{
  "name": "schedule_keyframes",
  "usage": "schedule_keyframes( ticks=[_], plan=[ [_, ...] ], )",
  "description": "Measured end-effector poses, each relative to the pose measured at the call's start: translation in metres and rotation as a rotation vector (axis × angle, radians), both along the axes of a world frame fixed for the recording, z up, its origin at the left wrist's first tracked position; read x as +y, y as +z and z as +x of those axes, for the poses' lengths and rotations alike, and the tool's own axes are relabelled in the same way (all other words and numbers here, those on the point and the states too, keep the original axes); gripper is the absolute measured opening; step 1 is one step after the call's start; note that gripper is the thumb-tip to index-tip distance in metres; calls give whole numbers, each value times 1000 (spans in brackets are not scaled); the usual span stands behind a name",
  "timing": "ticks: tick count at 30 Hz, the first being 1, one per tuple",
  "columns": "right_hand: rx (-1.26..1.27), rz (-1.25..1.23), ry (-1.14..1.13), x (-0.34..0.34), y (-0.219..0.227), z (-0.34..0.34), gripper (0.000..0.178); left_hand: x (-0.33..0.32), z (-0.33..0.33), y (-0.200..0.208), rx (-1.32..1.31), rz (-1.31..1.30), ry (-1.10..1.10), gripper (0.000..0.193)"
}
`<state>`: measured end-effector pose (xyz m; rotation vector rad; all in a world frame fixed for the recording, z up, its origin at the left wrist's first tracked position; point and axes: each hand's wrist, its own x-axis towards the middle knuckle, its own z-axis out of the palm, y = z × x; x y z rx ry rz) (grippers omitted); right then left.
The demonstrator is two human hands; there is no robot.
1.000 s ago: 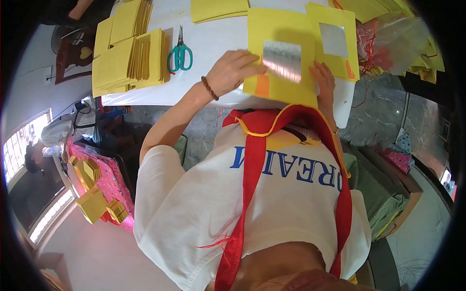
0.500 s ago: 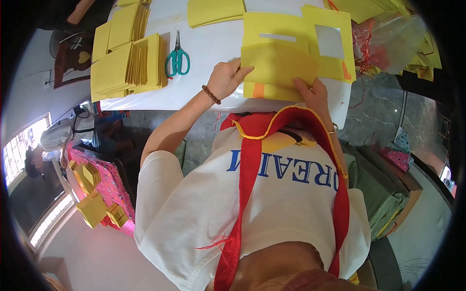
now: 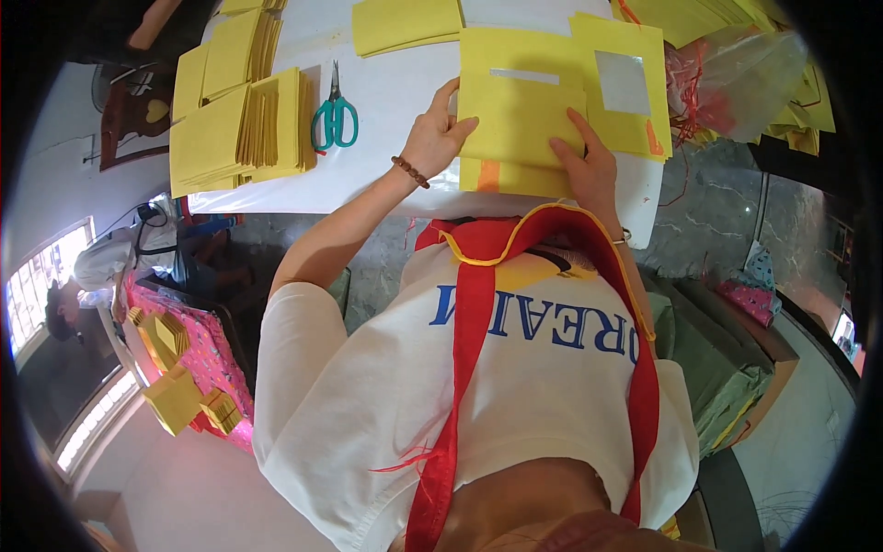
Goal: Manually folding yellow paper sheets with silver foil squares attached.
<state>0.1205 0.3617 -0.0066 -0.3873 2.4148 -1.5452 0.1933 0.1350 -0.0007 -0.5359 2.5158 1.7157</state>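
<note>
A plain yellow paper sheet (image 3: 522, 129) lies flat over a larger yellow paper sheet (image 3: 570, 48) that has a silver strip near its top and an orange patch at its lower edge. My left hand (image 3: 438, 134) holds the plain sheet's left edge, thumb on top and index finger along the side. My right hand (image 3: 590, 167) rests on its right part, thumb and index finger spread apart. Right beside it lies another yellow sheet (image 3: 600, 133) with a silver rectangle. Teal-handled scissors (image 3: 335, 118) lie left of my left hand.
Stacks of folded yellow paper (image 3: 212, 138) stand on the white table (image 3: 391, 101) at left. A yellow pile (image 3: 407, 23) lies at the back. A clear plastic bag (image 3: 736, 83) with red strings is at right. Another person (image 3: 138, 253) is at far left.
The plain sheet, which was lifted and curved, now lies flat on the larger one. My right hand has moved from its lower edge onto its top; my left index finger has stretched out.
</note>
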Motion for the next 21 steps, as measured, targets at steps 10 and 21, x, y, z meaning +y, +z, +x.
schedule_keyframes(
  ticks=[10,21],
  plan=[
    [-85,119,16,-3,8,-4,48,-3,0,10,62,-244,22,55],
    [96,129,8,-5,-4,-3,49,54,-22,1,527,-901,-467,53]
  ],
)
